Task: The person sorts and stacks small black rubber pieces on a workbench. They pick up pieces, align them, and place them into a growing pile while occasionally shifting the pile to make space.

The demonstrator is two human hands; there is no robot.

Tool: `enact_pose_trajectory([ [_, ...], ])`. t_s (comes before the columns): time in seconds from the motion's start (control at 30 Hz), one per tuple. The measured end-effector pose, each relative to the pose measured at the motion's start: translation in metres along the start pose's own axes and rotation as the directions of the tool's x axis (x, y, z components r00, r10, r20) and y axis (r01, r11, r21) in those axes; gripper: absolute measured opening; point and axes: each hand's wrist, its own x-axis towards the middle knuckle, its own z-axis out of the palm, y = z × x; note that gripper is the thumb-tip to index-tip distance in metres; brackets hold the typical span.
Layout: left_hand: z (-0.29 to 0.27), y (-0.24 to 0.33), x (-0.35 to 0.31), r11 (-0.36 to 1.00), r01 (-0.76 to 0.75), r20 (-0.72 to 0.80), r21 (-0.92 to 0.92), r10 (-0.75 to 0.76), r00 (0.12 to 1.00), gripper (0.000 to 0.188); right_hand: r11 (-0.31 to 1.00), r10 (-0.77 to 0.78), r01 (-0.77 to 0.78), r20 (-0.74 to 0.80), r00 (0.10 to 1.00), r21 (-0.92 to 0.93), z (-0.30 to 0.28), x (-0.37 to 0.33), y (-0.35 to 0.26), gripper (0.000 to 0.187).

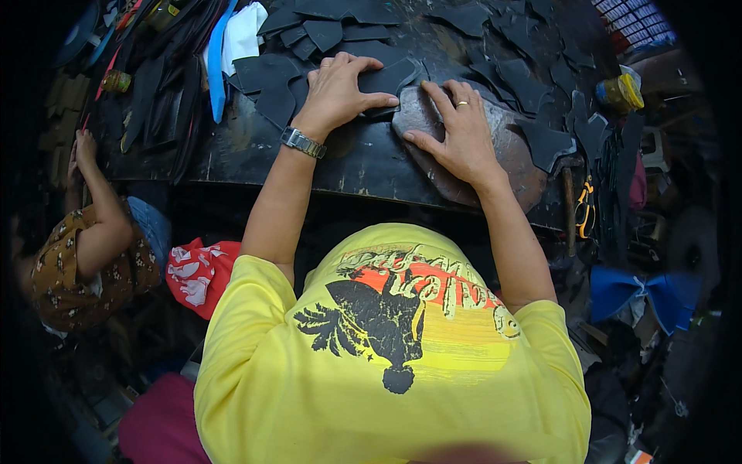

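My left hand (338,94), with a metal watch on its wrist, lies with fingers spread on a flat black cut piece (390,76) of sheet material. The thumb reaches to the piece's near edge. My right hand (466,133), with a ring on one finger, rests spread over a worn grey-brown slab (429,158) at the front of the dark table. Its index fingertip is beside the black piece's right edge; I cannot tell whether it touches. Another curved black piece (277,87) lies left of my left hand.
Many black pieces (514,77) cover the dark table (348,166). A wooden tool handle (569,205) and orange-handled scissors (587,207) are at the right edge, below a yellow jar (621,93). At left are a blue strip (217,73), white cloth (244,35) and another person's arm (104,189).
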Motion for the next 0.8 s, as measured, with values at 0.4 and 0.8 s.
enact_pose_trajectory([
  [0.4, 0.0, -0.005, 0.01, 0.98, 0.032, 0.049, -0.198, -0.022, 0.999, 0.073, 0.998, -0.023, 0.026, -0.068, 0.997, 0.053, 0.001, -0.003, 0.002, 0.064],
  [0.8, -0.009, 0.011, 0.009, 0.847, 0.02, -0.074, -0.531, -0.07, 0.995, 0.026, 0.961, -0.025, 0.083, -0.214, 0.976, 0.264, -0.004, -0.004, 0.003, 0.039],
])
